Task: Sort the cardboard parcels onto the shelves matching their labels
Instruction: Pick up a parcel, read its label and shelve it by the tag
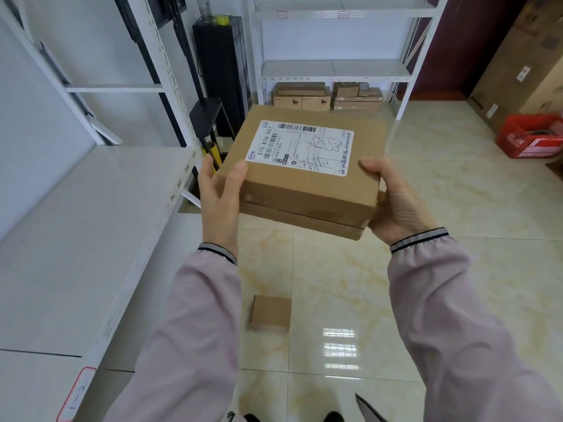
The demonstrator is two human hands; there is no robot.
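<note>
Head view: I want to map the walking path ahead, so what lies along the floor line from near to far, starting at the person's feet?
Small cardboard box on the floor → held parcel, gripped by left hand and right hand → stacked boxes under the far shelf.

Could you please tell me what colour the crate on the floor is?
The crate is red, seen in the head view.
</note>
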